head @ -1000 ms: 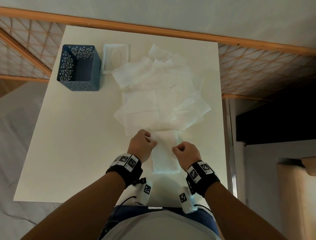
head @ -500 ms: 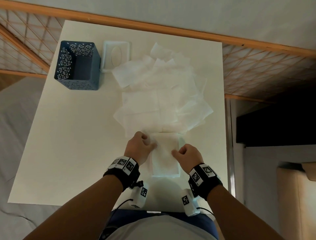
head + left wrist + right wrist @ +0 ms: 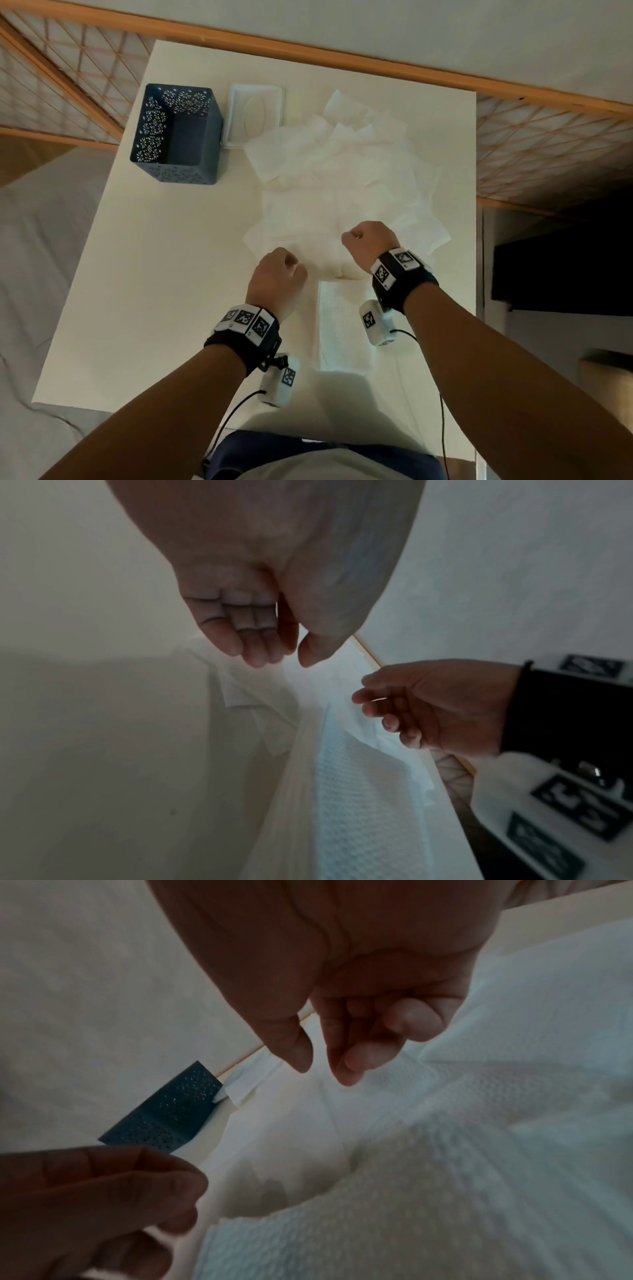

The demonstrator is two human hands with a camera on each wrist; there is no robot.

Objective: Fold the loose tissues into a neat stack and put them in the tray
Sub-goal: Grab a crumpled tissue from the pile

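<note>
A folded stack of white tissues [image 3: 344, 329] lies near the table's front edge, partly under my right wrist. Beyond it spreads a loose pile of tissues [image 3: 342, 181]. My left hand [image 3: 279, 274] hovers over the pile's near left edge, fingers loosely curled and holding nothing [image 3: 287, 658]. Further in over the pile is my right hand [image 3: 368, 243]; its thumb and forefinger stand slightly apart with nothing between them [image 3: 322, 1072]. The dark blue perforated tray [image 3: 178, 133] stands empty at the back left, also visible in the right wrist view [image 3: 167, 1118].
A white tissue-box lid [image 3: 255, 114] lies beside the tray, its corner under the pile. The white table [image 3: 171, 274] is bare on its left half. A wooden rail and lattice screen [image 3: 548, 154] border the far and right sides.
Both hands have let go of the folded stack and moved forward over the loose pile, the right one further. The stack stays where it lay.
</note>
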